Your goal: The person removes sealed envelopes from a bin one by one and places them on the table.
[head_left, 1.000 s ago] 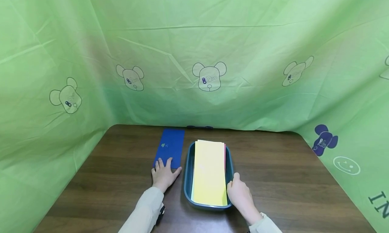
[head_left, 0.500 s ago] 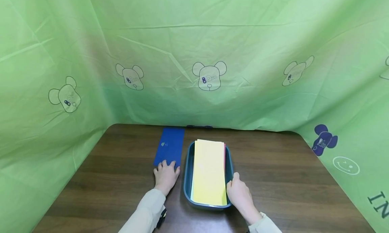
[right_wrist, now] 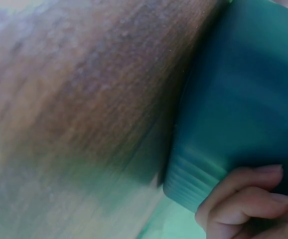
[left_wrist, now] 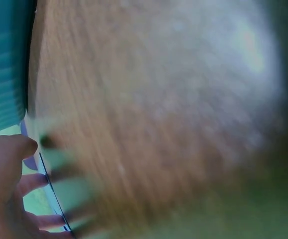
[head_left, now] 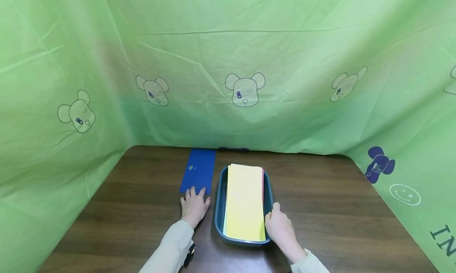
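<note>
1. Here, a blue envelope (head_left: 198,170) lies flat on the brown table (head_left: 320,194), left of a dark teal box (head_left: 221,194) and just beside it.
2. The envelope's long axis runs away from the person; its far short end leans slightly right in the head view and reaches the table's back edge.
3. The left hand (head_left: 194,206) grasps nothing: its fingers are spread, with the fingertips resting on the envelope's near short edge.
4. The right hand (head_left: 280,225) grips the box's right side toward the near end, fingers curled against the outer wall.
5. The box points the same way, lengthwise from near to far.
6. Inside lies a paper stack (head_left: 245,203), yellow on top, also lengthwise, its far end overlapping the far rim.
</note>
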Action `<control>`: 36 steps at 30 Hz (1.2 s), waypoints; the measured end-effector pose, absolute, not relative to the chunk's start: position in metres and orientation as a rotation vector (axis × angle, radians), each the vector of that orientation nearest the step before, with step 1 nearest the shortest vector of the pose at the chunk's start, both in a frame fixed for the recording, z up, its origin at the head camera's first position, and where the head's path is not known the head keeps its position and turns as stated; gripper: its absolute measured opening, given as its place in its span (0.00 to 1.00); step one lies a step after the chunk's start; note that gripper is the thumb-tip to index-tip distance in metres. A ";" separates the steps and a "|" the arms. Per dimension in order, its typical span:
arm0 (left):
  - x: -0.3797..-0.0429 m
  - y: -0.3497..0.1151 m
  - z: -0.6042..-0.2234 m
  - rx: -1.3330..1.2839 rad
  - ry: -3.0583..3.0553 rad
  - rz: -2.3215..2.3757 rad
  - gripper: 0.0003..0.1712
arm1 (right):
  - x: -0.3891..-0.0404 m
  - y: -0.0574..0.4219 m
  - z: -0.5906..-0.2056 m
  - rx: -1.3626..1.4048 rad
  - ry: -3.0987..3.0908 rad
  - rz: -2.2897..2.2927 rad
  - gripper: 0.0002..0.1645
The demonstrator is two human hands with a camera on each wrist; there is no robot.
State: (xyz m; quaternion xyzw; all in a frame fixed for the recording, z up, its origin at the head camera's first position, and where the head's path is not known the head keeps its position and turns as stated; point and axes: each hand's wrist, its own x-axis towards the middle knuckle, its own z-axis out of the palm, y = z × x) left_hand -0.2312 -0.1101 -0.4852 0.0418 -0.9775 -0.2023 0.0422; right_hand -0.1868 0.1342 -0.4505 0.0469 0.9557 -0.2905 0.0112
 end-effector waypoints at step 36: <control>-0.227 -0.062 -0.443 0.013 -2.685 -0.837 0.15 | -0.186 0.133 -0.452 0.148 2.981 -0.888 0.12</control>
